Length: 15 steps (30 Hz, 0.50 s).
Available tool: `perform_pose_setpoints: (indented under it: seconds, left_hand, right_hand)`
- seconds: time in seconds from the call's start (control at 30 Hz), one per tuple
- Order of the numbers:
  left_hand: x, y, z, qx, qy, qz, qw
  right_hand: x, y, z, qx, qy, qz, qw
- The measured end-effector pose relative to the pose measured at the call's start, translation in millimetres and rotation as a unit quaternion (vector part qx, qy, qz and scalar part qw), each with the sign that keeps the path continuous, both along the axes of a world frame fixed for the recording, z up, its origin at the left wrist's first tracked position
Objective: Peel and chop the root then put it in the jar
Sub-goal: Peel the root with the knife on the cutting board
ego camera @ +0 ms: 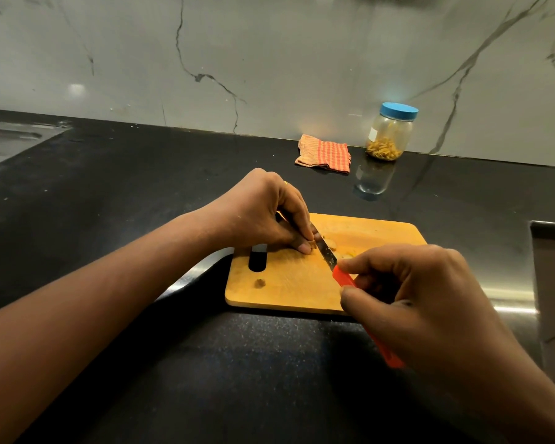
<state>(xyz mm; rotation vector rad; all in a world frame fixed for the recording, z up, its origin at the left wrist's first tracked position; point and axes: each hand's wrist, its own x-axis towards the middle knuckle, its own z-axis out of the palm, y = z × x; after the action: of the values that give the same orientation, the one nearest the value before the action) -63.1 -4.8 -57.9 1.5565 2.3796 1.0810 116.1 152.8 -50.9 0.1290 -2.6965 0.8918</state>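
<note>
Black tabletop (109, 193) fills my feed, with a steel sink (10, 142) set in at the far left. Next comes the left hand (269, 213), its grip pinched on the near end of the root (332, 245) and pressing it onto the wooden cutting board (285, 293). A lone scrap (260, 283) lies nearer the board's front edge. The knife (327, 253) has its blade across the root, just beside those fingertips, and cut pieces (350, 253) lie to its right. Farther back a checked cloth (324, 153) and the jar (390, 136) sit by the wall, well apart from the board. The jar's blue lid is on, and yellowish bits lie in its bottom. Nearest the right edge, the right hand (430, 299) has its grip wrapped round the orange handle.

I judge this as mid-chop. The piece is small, so I would tuck the left fingertips back from the edge, bring the blade straight down in thin, even cuts, and stop before the stub gets too short to pin safely. The lid must come off before any transfer.
</note>
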Motion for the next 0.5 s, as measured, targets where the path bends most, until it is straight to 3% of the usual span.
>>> perform_pose_setpoints:
  seconds: [0.5]
  left_hand:
    - [-0.8, 1.2, 0.9, -0.006, 0.017, -0.002, 1.0]
  right_hand:
    - [-1.8, -3.5, 0.2, 0.057, 0.015, 0.004, 0.998]
